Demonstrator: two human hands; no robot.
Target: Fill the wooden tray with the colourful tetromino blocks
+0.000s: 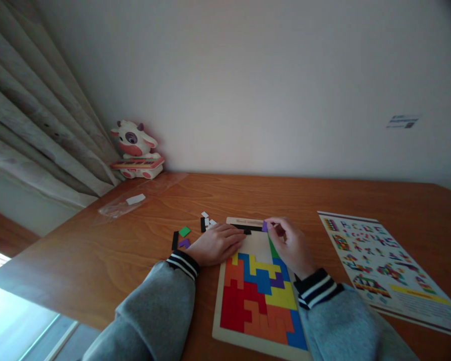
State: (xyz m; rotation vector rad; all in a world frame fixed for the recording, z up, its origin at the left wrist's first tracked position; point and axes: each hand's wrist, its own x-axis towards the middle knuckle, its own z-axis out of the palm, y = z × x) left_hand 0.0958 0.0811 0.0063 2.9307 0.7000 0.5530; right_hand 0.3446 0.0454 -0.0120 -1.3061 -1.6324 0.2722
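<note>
A wooden puzzle board (217, 313) lies on the desk, its lower part filled with red, orange, yellow, blue and purple block pieces. Its upper middle shows a bare pale patch (257, 245). My left hand (220, 244) rests flat over the board's upper left, fingers stretched out beside a black piece (247, 231). At the upper right corner, thumb and fingers of my right hand (291, 245) pinch a small purple puzzle piece (265, 226). Just below it a green piece (273, 249) runs along the right side, partly hidden by that hand.
Loose pieces lie left of the board: a green one (184, 231), a purple one (184, 243), black and white ones. A printed pattern sheet (391, 265) is at right. Clear plastic wrapping (115, 206) and a cow toy with a keyboard (137, 150) are at back left.
</note>
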